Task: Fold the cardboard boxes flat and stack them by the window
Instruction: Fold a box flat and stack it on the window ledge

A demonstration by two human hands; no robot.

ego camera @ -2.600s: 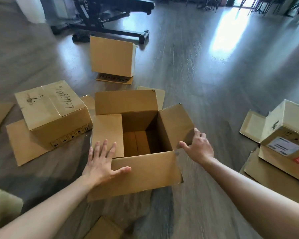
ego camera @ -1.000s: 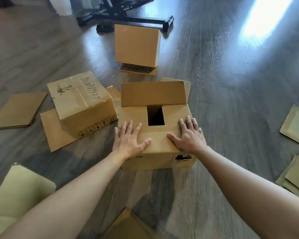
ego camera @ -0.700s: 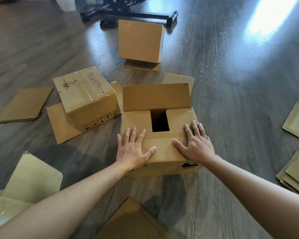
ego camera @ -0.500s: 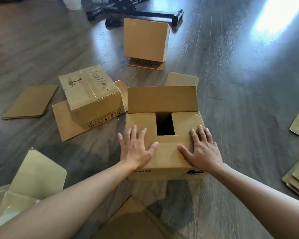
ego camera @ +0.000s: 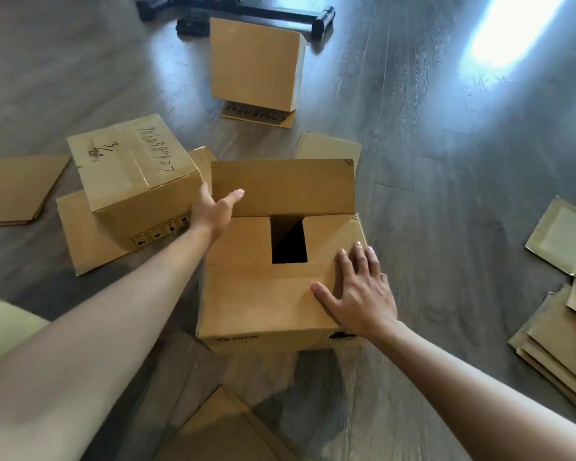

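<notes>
A brown cardboard box (ego camera: pixel 263 304) stands on the floor in front of me, its near flap and two side flaps folded down around a dark gap. The rear flap (ego camera: pixel 290 188) stands upright. My left hand (ego camera: pixel 213 209) holds that flap's left edge, thumb on the front face and fingers hidden behind it. Flat on the near right corner of the box top rests my right hand (ego camera: pixel 356 287), fingers spread.
A closed box with handwriting (ego camera: pixel 133 181) sits on flat cardboard at the left. Another box (ego camera: pixel 256 64) stands farther back near a black stand (ego camera: pixel 280 15). Flattened cardboard pieces (ego camera: pixel 559 337) lie at the right, left and near edges.
My left hand has lifted off the near flap and moved back to the upright rear flap's left edge. My right hand stays pressed on the box top.
</notes>
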